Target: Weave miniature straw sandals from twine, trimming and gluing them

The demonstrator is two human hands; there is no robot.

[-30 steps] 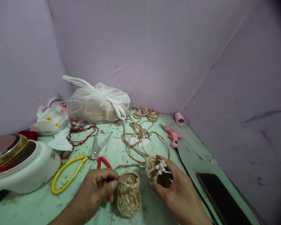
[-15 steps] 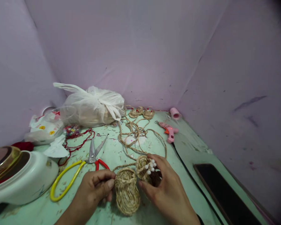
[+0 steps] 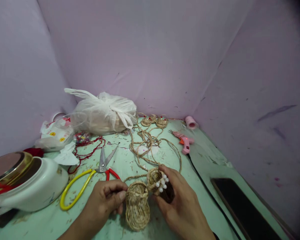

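One plain woven piece (image 3: 138, 213) is pinched by the left hand (image 3: 105, 199); beside it, the right hand (image 3: 186, 201) grips a beaded woven piece (image 3: 153, 176). Beyond them, a knotted bag (image 3: 105, 111) holds something tan.

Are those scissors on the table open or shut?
Open: the scissors lie with their two blades spread apart in a V.

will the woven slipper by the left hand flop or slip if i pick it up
The woven slipper will probably hold its shape, since its opening stands rounded rather than collapsed. It is likely light, being small and made of thin, straw-like cord. Its coarse, ridged surface should resist slipping.
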